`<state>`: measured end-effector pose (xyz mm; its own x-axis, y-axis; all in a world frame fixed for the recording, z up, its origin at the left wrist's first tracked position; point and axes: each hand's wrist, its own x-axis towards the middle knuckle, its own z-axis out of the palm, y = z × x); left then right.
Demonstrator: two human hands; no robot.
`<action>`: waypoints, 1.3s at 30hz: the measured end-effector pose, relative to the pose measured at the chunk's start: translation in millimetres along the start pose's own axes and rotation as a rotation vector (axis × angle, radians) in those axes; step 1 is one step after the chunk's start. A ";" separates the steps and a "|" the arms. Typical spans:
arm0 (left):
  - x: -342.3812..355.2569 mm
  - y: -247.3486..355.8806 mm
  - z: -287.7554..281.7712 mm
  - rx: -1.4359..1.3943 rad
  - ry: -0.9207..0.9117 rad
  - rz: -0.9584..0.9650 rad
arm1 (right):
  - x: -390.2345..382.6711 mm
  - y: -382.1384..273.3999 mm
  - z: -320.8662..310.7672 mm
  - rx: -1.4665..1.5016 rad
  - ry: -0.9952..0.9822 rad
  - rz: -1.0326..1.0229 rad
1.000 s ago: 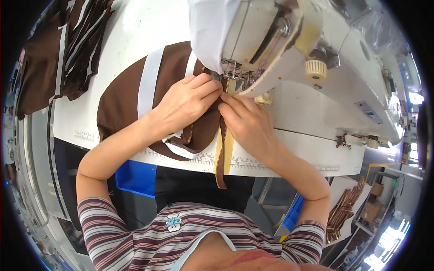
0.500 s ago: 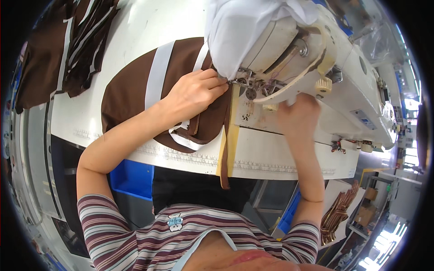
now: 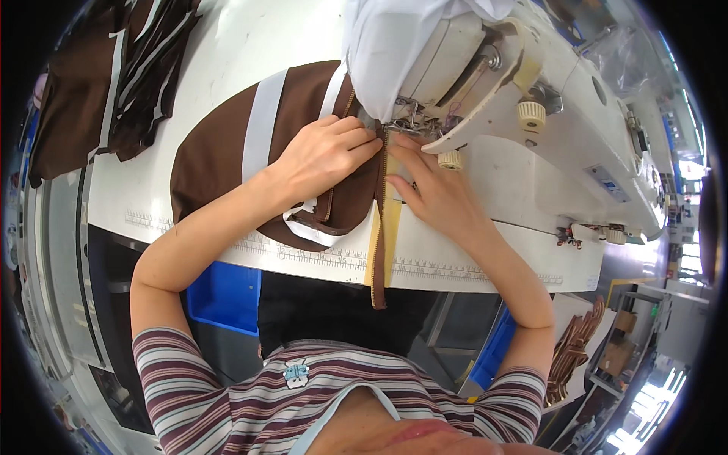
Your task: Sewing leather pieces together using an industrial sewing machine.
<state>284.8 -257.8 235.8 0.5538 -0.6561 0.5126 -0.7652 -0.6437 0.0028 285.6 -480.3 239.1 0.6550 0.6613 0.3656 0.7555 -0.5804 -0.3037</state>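
Observation:
A brown fabric piece (image 3: 220,144) with pale stripes lies on the white sewing table, its right edge at the needle area of a sewing machine (image 3: 436,72). My left hand (image 3: 326,155) rests on that edge, fingers bent together and gripping the cloth; the fingertips are partly hidden. Along the edge runs a brown zipper (image 3: 381,250) with brass-coloured teeth, its tail hanging over the table's front. My right hand (image 3: 440,193) lies beside the zipper just below the presser foot. Its fingers are stretched out, thumb apart, the fingertips close to the zipper under the machine head.
More brown pieces with white strips (image 3: 83,91) are piled at the far left. White cloth (image 3: 387,53) drapes over the machine head. A ruler scale (image 3: 303,256) follows the front edge. Below are a blue bin (image 3: 224,296) and, at right, a bundle of brown strips (image 3: 572,353).
My right hand has moved left from beneath the machine arm to the zipper by the presser foot, its fingers now stretched out. My left hand stays on the fabric.

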 end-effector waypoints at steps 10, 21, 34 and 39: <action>5.6 -19.5 5.7 -0.006 0.055 0.138 | 6.2 -0.3 3.6 -0.097 -0.045 -0.011; 8.6 -20.3 2.2 -0.059 0.023 0.160 | 12.0 23.9 -46.5 -0.479 0.265 0.242; 27.7 19.4 -83.7 -0.442 -0.998 -0.060 | -79.6 -90.1 -2.4 0.205 -0.054 -0.127; 49.6 -13.8 -144.4 -0.303 -1.272 -0.371 | -73.1 -91.8 11.1 0.060 -0.085 -0.303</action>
<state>275.4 -224.6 385.2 0.5322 -0.4768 -0.6996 -0.4560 -0.8577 0.2377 168.5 -470.0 230.6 0.3970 0.8384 0.3735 0.9140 -0.3241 -0.2442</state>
